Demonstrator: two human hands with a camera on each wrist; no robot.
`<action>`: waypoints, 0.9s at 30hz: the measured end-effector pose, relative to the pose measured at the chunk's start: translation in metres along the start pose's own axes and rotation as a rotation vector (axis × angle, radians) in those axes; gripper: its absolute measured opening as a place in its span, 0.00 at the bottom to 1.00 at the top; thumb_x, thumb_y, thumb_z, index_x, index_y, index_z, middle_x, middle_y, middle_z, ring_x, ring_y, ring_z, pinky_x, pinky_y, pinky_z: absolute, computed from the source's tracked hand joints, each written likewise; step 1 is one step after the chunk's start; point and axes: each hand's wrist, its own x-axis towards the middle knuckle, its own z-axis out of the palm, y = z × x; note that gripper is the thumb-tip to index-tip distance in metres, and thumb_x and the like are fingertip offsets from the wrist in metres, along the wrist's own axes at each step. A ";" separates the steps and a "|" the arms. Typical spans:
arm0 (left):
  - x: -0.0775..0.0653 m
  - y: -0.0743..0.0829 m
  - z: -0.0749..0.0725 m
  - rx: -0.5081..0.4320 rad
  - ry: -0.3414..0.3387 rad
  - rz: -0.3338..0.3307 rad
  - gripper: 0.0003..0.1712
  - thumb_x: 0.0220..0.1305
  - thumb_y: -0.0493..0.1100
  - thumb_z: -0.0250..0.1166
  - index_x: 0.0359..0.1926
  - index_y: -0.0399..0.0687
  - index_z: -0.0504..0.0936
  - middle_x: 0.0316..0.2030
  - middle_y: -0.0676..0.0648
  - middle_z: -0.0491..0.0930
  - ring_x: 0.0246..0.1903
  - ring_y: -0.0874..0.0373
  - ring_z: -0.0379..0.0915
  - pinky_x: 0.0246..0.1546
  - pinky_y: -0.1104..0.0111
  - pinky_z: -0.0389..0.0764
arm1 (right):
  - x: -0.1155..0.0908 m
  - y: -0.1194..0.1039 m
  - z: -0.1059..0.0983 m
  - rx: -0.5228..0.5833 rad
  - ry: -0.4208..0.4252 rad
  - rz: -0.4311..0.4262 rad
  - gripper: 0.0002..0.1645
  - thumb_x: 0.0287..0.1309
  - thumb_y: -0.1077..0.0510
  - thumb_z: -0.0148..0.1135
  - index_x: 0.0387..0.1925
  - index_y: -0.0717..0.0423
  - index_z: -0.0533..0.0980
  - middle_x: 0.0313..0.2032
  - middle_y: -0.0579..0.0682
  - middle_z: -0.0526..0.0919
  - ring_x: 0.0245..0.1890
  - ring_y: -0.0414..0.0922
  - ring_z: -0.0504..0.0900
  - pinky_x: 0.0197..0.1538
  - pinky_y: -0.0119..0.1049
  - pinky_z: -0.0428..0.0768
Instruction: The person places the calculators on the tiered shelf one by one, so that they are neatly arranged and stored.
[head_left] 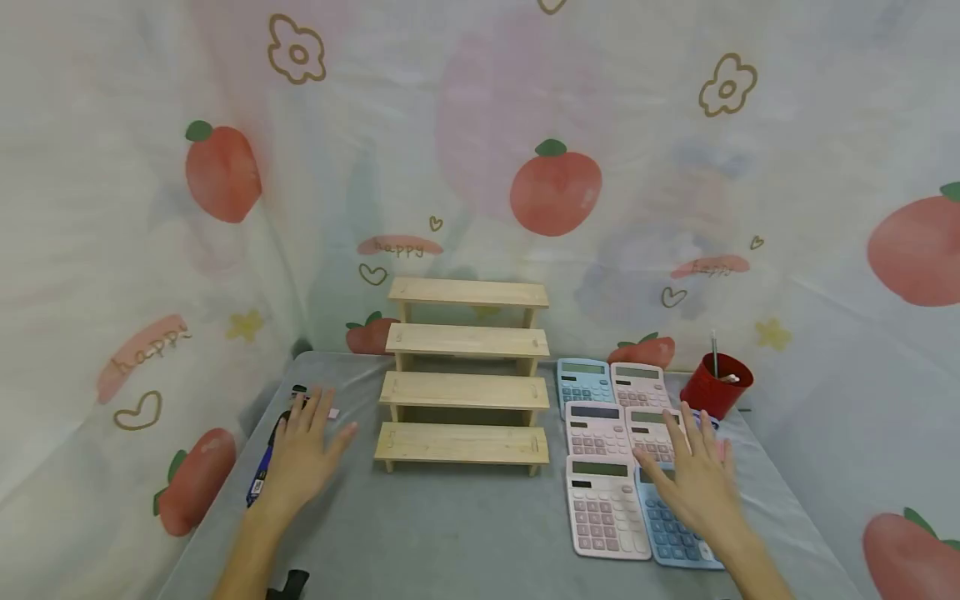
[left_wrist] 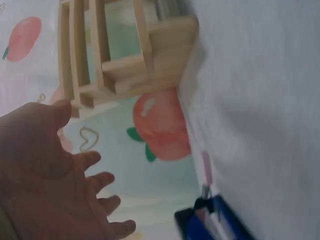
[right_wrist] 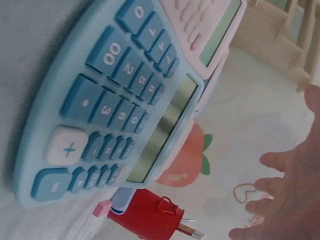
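My left hand (head_left: 300,462) is held over the left side of the table, fingers spread and holding nothing. Partly hidden beneath it lies a dark blue object (head_left: 259,477), seen in the left wrist view as a blue case (left_wrist: 222,220) with slim items in it. My right hand (head_left: 701,483) hovers, fingers spread, over a blue calculator (head_left: 670,527) whose keys show large in the right wrist view. Left of that lies a pink calculator (head_left: 606,508). Several more pink and blue calculators lie in rows behind, among them a blue one (head_left: 585,383) at the back.
A wooden stepped stand (head_left: 465,442) with several shelves stands mid-table against the patterned backdrop (head_left: 480,100). At the back right is a red cup (head_left: 712,390) holding pens; a small pink block (right_wrist: 102,208) lies near it. A black object (head_left: 288,585) shows at the front edge.
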 end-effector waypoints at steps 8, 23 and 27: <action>0.011 0.007 0.027 -0.305 0.011 0.001 0.42 0.81 0.57 0.52 0.81 0.35 0.52 0.79 0.27 0.49 0.77 0.27 0.41 0.70 0.30 0.48 | -0.017 0.011 -0.005 -0.008 -0.077 0.027 0.62 0.64 0.27 0.60 0.81 0.62 0.50 0.81 0.70 0.39 0.79 0.69 0.27 0.68 0.75 0.23; 0.027 0.026 0.060 -0.859 -0.018 -0.370 0.40 0.84 0.48 0.48 0.83 0.36 0.42 0.77 0.24 0.51 0.77 0.32 0.50 0.74 0.42 0.56 | -0.052 0.060 0.000 -0.015 -0.422 0.230 0.83 0.42 0.17 0.68 0.78 0.70 0.47 0.74 0.81 0.38 0.66 0.84 0.48 0.56 0.83 0.55; 0.030 0.031 0.065 -1.055 0.028 -0.456 0.38 0.83 0.43 0.49 0.82 0.34 0.44 0.77 0.26 0.53 0.77 0.35 0.52 0.74 0.45 0.58 | -0.062 0.068 0.010 0.003 -0.526 0.294 0.90 0.28 0.14 0.72 0.77 0.67 0.47 0.71 0.83 0.40 0.64 0.84 0.54 0.56 0.78 0.65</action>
